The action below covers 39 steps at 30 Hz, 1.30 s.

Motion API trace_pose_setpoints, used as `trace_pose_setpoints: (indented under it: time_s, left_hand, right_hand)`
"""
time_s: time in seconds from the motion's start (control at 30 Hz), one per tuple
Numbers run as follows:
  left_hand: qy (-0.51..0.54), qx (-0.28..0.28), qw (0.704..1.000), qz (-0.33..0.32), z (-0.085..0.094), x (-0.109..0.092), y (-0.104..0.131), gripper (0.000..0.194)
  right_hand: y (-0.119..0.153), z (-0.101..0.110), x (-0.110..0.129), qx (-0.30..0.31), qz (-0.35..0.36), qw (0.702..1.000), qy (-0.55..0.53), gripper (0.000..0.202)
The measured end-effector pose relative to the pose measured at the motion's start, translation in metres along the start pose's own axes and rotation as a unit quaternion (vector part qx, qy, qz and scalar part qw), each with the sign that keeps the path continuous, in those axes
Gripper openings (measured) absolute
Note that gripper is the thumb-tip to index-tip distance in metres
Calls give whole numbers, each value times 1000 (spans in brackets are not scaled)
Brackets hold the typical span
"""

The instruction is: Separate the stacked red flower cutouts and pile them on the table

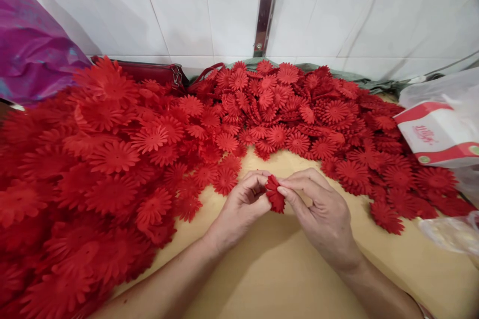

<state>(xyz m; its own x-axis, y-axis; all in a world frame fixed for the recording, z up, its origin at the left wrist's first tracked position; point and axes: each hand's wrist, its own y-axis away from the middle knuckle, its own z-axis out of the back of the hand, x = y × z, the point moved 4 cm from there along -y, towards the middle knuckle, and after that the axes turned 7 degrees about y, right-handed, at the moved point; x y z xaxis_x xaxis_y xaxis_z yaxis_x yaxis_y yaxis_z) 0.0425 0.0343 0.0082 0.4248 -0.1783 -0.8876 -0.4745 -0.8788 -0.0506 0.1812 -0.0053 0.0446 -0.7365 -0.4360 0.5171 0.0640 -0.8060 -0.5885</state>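
Between my two hands, above the table's middle, is a small dark red fabric flower (276,194), seen partly from its edge. My left hand (245,202) is closed, its thumb and fingers pressed on the flower's left side. From the right, my right hand (324,209) pinches the flower's edge between thumb and forefinger. Whether the flower is one layer or several stacked is hard to make out. Loose red petal pieces (116,157) with small centre holes are heaped on the left. Behind my hands lies a pile of darker red flowers (277,134), spreading to the right.
A light wooden table (254,274) lies under everything. A purple bag (33,40) stands at the far left, near a dark red purse (149,72). At the right, a white and red box (434,132) sits among clear plastic. A metal bracket (266,10) is on the tiled wall.
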Motion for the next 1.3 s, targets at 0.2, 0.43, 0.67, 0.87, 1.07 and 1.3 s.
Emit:
trace_pose_setpoints:
  time_s: [0.2,0.43,0.67,0.87,1.07,1.3]
  left_hand:
    - [-13,2,1000,-9,0,-1,0,13]
    - [33,-17,999,-11,4,4,1,11]
    - [86,-33,996,-2,6,8,-1,14]
    - [16,-29,999,-11,7,4,-2,12]
    - [-3,-9,1000,3,8,7,-2,12]
    - [15,-10,1000,18,8,9,2,25]
  right_hand:
    - [6,-2,6,-1,74,989,131,12]
    - [2,0,0,12,-1,999,46,9]
    - [0,-3,0,29,-54,996,-66,16]
    - [6,-7,-10,27,-134,981,-139,10]
    - [4,-9,-11,62,-188,959,-204,3]
    - [3,-6,-12,65,-202,957,-200,5]
